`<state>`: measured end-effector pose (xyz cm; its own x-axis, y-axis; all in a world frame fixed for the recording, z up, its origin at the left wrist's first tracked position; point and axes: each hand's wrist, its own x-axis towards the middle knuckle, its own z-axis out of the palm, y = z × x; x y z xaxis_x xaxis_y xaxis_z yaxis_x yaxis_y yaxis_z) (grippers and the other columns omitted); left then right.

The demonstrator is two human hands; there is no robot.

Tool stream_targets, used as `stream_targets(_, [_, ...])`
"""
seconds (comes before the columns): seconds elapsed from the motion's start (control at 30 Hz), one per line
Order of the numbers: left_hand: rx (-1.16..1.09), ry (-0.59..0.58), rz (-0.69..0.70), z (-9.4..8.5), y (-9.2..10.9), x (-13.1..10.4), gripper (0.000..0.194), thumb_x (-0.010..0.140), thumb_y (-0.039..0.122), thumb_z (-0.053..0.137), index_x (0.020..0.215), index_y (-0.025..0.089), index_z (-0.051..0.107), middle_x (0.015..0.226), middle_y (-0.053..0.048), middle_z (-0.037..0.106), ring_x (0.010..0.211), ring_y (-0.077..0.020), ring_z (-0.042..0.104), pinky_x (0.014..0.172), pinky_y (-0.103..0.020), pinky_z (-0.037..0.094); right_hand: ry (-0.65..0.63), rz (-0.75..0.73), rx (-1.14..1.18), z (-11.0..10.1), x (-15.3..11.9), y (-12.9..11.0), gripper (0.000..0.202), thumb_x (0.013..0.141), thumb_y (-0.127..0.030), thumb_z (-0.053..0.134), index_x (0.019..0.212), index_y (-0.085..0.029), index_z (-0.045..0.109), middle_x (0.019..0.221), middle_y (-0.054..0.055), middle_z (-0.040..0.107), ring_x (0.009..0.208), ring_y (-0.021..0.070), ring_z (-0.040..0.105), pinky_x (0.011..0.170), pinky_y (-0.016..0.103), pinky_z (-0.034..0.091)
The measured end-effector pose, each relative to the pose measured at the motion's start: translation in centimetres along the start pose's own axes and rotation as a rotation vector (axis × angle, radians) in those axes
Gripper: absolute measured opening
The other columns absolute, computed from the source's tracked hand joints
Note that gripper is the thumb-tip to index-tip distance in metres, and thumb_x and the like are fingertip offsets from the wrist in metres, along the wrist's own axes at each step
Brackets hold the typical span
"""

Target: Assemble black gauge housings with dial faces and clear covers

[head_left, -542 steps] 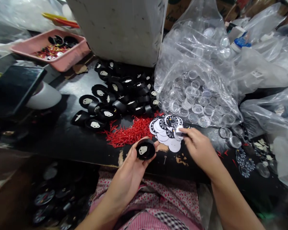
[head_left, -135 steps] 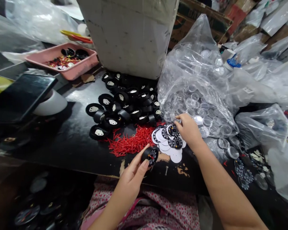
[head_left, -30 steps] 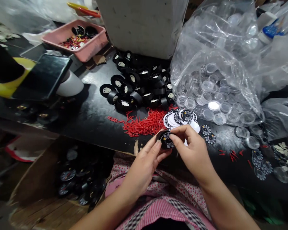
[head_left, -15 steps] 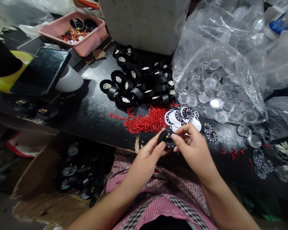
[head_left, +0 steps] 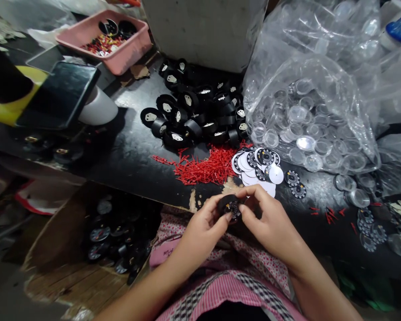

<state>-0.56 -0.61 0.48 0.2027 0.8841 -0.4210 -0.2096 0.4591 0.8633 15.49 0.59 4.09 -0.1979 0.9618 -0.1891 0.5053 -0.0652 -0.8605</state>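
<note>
A round black gauge housing (head_left: 226,202) is held between my two hands, just in front of the bench edge. Its dial face (head_left: 234,208), black with white marks and a small yellow patch, faces up toward me. My left hand (head_left: 205,225) wraps the housing from the left, thumb on the dial's lower edge. My right hand (head_left: 262,211) grips it from the right, thumb and fingertips at the rim. Beyond the hands lie a heap of red pointers (head_left: 209,167) and a pile of white and black dial discs (head_left: 249,162).
Several black housings (head_left: 189,102) are heaped behind the pointers. A clear plastic bag (head_left: 307,84) of transparent covers stands at right. A pink tray (head_left: 133,49) and a phone (head_left: 58,96) are at left. Below, a cardboard box (head_left: 50,263) contains gauges.
Both hands have lowered slightly with the gauge, which has tilted. My right thumb has shifted from the top of the dial to its right edge. The view has moved a little.
</note>
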Motion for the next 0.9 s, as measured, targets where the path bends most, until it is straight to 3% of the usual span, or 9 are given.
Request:
stream_targets(0.17, [0.062,0.089,-0.008,-1.5,0.5,-0.6,0.027,0.08,0.022,0.069,0.106,0.023,0.067,0.111,-0.005,0.072,0.107,-0.023,0.066,0.098,-0.036,0.049,-0.038,-0.126,-0.115,0.9,0.8,-1.1,0.018,0.088,-0.013,0.053,0.104,-0.02,0.059,0.1,0.005,0.068,0.084,0.0164,0.063,0.075,0.031,0.048])
stream_targets(0.27, [0.06,0.158,0.01,-2.5,0.7,-0.7,0.027,0.08,0.025,0.072,0.106,0.024,0.067,0.111,-0.004,0.071,0.108,-0.023,0.066,0.099,-0.035,0.049,-0.08,-0.146,-0.136,0.9,2.3,-1.2,0.017,0.09,-0.02,0.057,0.107,-0.02,0.062,0.099,0.004,0.071,0.083,0.0164,0.064,0.074,0.031,0.048])
stream_targets(0.47, [-0.289,0.189,0.027,-2.5,0.6,-0.2,0.028,0.087,0.029,0.067,0.113,0.024,0.063,0.115,-0.003,0.07,0.11,-0.0215,0.065,0.102,-0.037,0.049,0.082,-0.089,-0.71,1.1,5.8,-0.5,0.016,0.092,-0.022,0.054,0.083,-0.016,0.065,0.086,0.01,0.071,0.082,0.0245,0.063,0.079,0.042,0.04])
stream_targets(0.6, [-0.429,0.203,0.026,-1.9,0.8,0.2,0.023,0.086,0.027,0.068,0.107,0.021,0.064,0.118,-0.006,0.07,0.116,-0.0239,0.063,0.102,-0.039,0.05,0.115,-0.098,-0.844,2.3,6.9,-0.7,0.017,0.091,-0.025,0.053,0.081,-0.016,0.062,0.086,0.013,0.07,0.079,0.026,0.061,0.077,0.044,0.038])
stream_targets(0.73, [-0.507,0.204,-0.007,-1.9,1.3,0.4,0.024,0.087,0.027,0.066,0.11,0.022,0.063,0.12,-0.008,0.07,0.114,-0.0256,0.065,0.1,-0.041,0.052,0.078,-0.088,-0.752,2.1,6.7,-0.6,0.014,0.09,-0.02,0.053,0.079,-0.017,0.061,0.082,0.009,0.068,0.078,0.0242,0.06,0.077,0.043,0.038])
stream_targets(0.9, [-0.719,0.079,-0.168,-1.4,1.8,0.9,0.018,0.089,0.025,0.062,0.106,0.021,0.064,0.117,-0.008,0.072,0.102,-0.0259,0.072,0.096,-0.046,0.055,0.098,-0.18,-0.185,1.2,5.0,0.0,0.01,0.092,-0.026,0.057,0.088,-0.021,0.064,0.084,0.003,0.067,0.078,0.0173,0.061,0.073,0.033,0.045])
